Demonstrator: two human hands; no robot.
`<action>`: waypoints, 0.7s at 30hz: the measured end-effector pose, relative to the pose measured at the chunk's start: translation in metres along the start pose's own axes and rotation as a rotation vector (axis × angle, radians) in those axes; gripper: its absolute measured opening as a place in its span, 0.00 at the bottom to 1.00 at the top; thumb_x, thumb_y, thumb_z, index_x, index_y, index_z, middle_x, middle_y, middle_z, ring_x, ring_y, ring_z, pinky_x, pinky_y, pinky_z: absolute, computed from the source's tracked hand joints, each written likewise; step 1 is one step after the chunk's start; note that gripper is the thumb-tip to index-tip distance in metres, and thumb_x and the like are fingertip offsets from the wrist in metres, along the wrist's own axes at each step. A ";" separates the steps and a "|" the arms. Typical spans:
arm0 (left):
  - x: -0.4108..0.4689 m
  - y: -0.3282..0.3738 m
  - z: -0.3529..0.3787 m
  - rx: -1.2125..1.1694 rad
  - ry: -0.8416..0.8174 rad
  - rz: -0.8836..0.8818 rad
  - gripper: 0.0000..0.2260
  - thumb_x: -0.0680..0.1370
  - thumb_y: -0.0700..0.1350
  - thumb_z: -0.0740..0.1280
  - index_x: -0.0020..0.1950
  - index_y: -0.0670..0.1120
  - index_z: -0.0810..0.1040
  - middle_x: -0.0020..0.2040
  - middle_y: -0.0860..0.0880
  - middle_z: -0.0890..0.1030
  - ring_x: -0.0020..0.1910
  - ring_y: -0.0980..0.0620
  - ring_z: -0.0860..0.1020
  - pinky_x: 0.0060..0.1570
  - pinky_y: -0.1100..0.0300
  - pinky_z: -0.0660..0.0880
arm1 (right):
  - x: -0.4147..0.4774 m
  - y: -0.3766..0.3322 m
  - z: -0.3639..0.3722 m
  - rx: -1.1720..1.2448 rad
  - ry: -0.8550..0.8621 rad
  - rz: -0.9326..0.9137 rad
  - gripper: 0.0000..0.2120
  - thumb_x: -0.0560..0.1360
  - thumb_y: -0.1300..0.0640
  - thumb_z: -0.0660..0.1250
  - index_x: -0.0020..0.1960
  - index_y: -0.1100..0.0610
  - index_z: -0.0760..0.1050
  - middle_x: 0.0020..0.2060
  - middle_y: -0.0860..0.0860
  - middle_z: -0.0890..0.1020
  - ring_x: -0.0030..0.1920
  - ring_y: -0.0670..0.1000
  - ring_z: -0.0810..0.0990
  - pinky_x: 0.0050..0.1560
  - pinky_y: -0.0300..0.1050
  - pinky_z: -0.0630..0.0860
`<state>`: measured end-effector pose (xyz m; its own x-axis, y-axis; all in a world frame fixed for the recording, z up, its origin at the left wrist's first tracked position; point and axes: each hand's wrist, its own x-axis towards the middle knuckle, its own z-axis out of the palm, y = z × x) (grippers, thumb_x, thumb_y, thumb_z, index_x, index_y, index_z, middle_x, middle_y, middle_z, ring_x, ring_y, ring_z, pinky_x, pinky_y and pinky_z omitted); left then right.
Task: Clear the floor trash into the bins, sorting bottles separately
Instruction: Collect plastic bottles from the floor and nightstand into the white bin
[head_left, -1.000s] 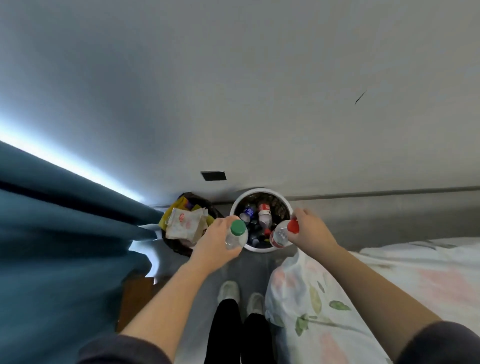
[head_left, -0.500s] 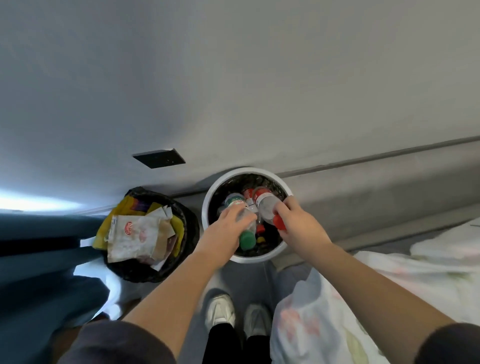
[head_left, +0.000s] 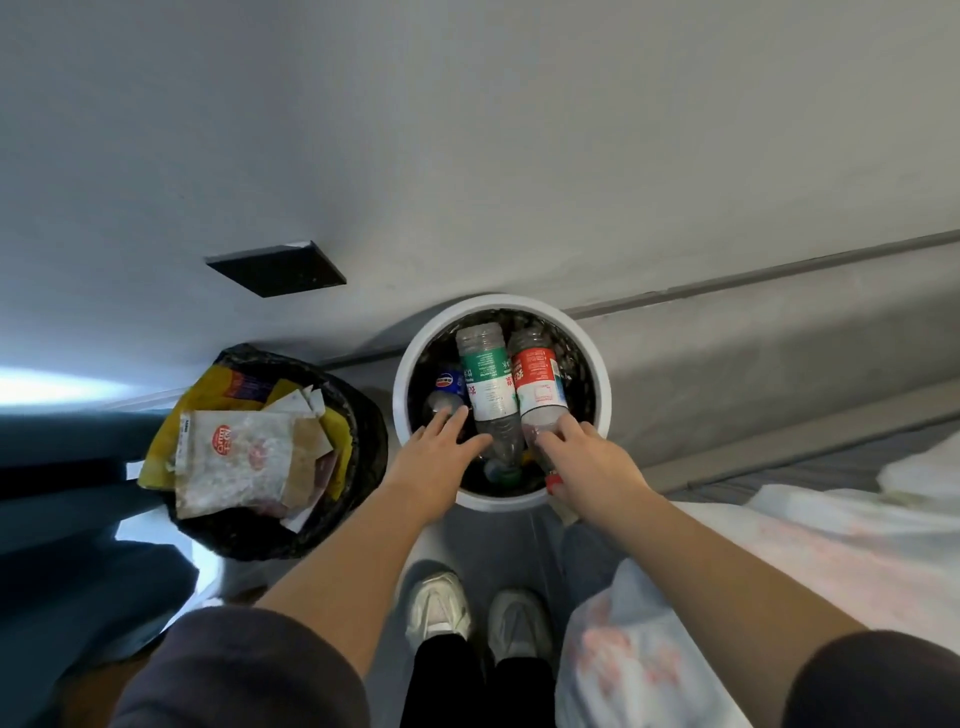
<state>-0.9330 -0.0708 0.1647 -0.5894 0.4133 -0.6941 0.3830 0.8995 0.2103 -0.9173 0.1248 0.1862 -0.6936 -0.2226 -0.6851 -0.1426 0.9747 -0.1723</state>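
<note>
A white round bin (head_left: 501, 303) stands against the wall and holds several plastic bottles. A green-label bottle (head_left: 488, 384) lies in it, its green cap pointing toward me. My left hand (head_left: 441, 457) hovers over the bin's near left side with fingers spread, the fingertips beside this bottle. A red-label bottle (head_left: 537, 384) lies next to it. My right hand (head_left: 589, 465) is wrapped over its neck, and the red cap pokes out under my palm. A blue-label bottle (head_left: 449, 382) sits deeper inside.
A black-lined bin (head_left: 363, 467) on the left is piled with wrappers and paper. A bed with floral sheets (head_left: 779, 545) crowds the right. A blue curtain (head_left: 62, 467) hangs at the left. My shoes (head_left: 439, 605) stand just before the white bin.
Both hands went from above the rim down into the white bin with the bottles. The green-label bottle now lies in the bin, out of my left hand. The view tilted down and closer.
</note>
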 end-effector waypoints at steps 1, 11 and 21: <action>-0.002 -0.001 -0.002 -0.002 0.002 -0.008 0.37 0.76 0.35 0.65 0.77 0.55 0.50 0.79 0.45 0.44 0.77 0.44 0.44 0.74 0.49 0.55 | -0.001 -0.001 -0.003 -0.005 -0.003 0.002 0.26 0.75 0.55 0.65 0.71 0.53 0.61 0.64 0.54 0.66 0.60 0.56 0.70 0.53 0.52 0.76; -0.068 0.003 -0.058 0.043 0.032 -0.090 0.31 0.80 0.46 0.61 0.78 0.52 0.47 0.79 0.44 0.44 0.77 0.42 0.44 0.74 0.45 0.52 | -0.051 -0.020 -0.057 -0.086 0.051 0.021 0.28 0.77 0.46 0.60 0.74 0.48 0.56 0.75 0.54 0.57 0.75 0.58 0.54 0.70 0.59 0.61; -0.244 0.037 -0.171 -0.017 0.306 -0.303 0.33 0.79 0.59 0.57 0.78 0.49 0.47 0.78 0.42 0.43 0.76 0.40 0.39 0.73 0.40 0.46 | -0.191 -0.079 -0.180 -0.160 0.206 -0.003 0.33 0.78 0.39 0.55 0.77 0.45 0.46 0.78 0.53 0.47 0.77 0.59 0.43 0.71 0.70 0.46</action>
<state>-0.8967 -0.1141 0.4600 -0.8584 0.1504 -0.4904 0.1495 0.9879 0.0412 -0.9007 0.0940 0.4584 -0.8198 -0.2328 -0.5232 -0.2440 0.9686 -0.0488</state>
